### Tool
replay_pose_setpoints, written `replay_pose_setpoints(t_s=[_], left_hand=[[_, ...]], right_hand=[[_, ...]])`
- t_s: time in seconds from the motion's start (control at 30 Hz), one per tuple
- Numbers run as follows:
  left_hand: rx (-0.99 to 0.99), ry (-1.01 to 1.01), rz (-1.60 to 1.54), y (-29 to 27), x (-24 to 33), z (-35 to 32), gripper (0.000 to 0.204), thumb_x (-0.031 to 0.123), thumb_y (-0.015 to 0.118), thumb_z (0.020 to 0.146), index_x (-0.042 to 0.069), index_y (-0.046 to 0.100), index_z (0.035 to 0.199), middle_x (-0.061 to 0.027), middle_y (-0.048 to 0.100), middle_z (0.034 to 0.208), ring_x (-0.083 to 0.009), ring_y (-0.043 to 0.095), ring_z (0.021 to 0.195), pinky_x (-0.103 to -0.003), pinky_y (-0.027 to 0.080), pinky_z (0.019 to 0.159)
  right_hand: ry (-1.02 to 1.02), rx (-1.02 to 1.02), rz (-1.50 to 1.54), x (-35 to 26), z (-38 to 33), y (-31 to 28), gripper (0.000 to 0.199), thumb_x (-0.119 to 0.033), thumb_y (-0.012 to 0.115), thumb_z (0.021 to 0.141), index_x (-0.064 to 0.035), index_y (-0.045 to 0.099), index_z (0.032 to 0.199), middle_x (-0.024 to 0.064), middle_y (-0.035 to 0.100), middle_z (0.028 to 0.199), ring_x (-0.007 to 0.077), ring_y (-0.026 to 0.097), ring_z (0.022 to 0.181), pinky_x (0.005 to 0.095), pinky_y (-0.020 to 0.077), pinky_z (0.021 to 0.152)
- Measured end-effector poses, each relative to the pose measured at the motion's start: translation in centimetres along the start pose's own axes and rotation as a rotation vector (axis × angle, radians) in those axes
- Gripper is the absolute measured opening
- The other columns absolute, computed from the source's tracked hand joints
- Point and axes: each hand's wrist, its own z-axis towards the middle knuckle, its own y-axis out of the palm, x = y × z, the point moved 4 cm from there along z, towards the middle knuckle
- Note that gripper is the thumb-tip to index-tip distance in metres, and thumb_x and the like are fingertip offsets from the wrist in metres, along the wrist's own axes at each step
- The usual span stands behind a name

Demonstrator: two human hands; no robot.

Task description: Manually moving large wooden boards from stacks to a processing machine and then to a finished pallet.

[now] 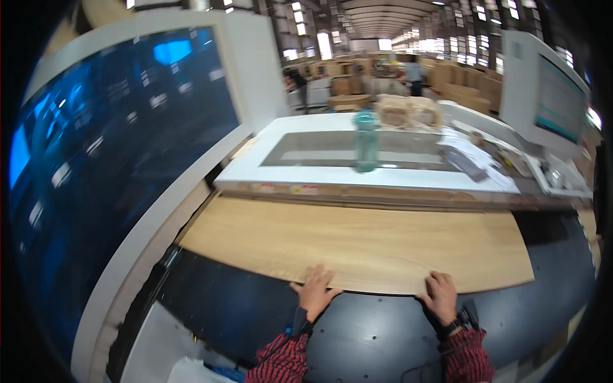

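A long wood-grain board (pixel 364 239) lies flat on a black table surface (pixel 377 338), its far edge along the raised machine bed. My left hand (pixel 314 292) rests on the board's near edge, left of its middle, with fingers spread and thumb out to the right. Further right along the same edge, my right hand (pixel 440 297) lies with its fingers bent over the top of the board and its thumb apart. Neither hand wraps round the board.
A machine cover with a dark blue window (pixel 121 121) rises at left. Beyond the board, a white bed (pixel 242 172) carries a green bottle (pixel 366 143) and papers (pixel 476 156). A monitor (pixel 546 96) stands at right. A person (pixel 415 73) is far back among stacked boards.
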Motion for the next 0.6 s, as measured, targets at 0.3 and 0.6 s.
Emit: replay_pose_setpoints(t_s=[0.3, 0.6], left_hand=[[0.253, 0.273, -0.588, 2.3, 15.8, -7.2, 0.029, 0.013, 0.060, 0.076, -0.001, 0.059, 0.102, -0.0190, 0.054, 0.111, -0.0340, 0.049, 0.106, -0.038, 0.037, 0.092], [-0.186, 0.715, -0.938, 3.9, 46.0, -21.4, 0.024, 0.004, 0.053, 0.079, -0.002, 0.058, 0.101, -0.0164, 0.060, 0.102, -0.0288, 0.057, 0.095, -0.034, 0.042, 0.085]], right_hand=[[-0.054, 0.044, 0.224, -0.8, -5.2, -1.2, 0.026, -0.017, 0.063, 0.067, -0.0021, 0.055, 0.087, 0.0143, 0.053, 0.096, 0.0309, 0.051, 0.089, 0.0410, 0.0427, 0.075], [0.205, -0.394, 0.739, 2.0, -33.5, -13.8, 0.044, -0.039, 0.052, 0.082, -0.0022, 0.054, 0.107, 0.0200, 0.054, 0.106, 0.0336, 0.051, 0.102, 0.0406, 0.0416, 0.085]])
